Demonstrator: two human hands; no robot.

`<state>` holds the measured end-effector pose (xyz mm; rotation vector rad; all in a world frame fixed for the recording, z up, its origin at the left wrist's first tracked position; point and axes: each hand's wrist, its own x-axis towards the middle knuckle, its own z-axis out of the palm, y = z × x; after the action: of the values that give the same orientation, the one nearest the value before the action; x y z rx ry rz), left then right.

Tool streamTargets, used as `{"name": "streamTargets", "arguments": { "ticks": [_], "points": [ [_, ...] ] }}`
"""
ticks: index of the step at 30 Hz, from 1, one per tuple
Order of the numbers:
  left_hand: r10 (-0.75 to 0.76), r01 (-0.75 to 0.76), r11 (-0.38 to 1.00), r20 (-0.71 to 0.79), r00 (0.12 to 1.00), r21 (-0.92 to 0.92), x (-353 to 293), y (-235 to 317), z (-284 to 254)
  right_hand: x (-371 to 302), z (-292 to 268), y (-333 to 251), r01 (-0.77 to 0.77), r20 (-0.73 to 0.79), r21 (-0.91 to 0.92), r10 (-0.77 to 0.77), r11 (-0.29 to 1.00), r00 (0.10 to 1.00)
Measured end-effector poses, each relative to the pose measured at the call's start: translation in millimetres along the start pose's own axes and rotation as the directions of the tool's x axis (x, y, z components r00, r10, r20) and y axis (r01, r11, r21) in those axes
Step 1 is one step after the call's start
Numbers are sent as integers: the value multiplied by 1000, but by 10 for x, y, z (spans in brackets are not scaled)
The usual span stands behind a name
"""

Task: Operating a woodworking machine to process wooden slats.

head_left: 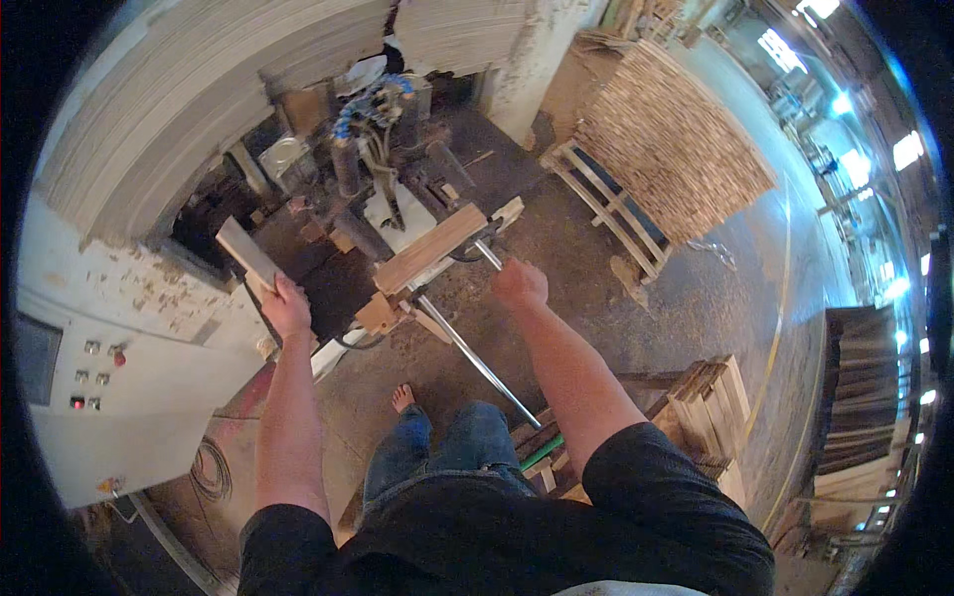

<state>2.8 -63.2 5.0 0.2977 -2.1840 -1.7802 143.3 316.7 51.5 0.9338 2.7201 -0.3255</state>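
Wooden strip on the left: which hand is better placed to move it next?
Probably the left hand: it holds the wooden strip, while the right hand grips a metal rod farther right.

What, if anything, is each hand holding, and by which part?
The left hand grips a wooden board by its near end. The right hand is closed around the near end of a metal bar.

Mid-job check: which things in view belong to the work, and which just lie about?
Seemingly in use:
wooden piece, in the left hand
wooden block, on the machine
metal rod, apparently gripped by the right hand

Apparently lying about:
coiled cable, on the floor
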Motion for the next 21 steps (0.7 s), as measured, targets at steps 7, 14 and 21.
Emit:
{"name": "streamTargets", "arguments": {
  "ticks": [7,14,21],
  "points": [
    [10,-14,996,-48,999,-87,-66,181,51,23,29,53,6,-23,20,-6,1000,1000],
    [90,-91,995,-33,995,-42,-36,50,16,65,54,58,27,3,39,-28,999,1000],
    [-154,411,470,386,909,-781,433,-713,11,60,123,179,142,-14,-101,-144,985,990]
  ]
}}
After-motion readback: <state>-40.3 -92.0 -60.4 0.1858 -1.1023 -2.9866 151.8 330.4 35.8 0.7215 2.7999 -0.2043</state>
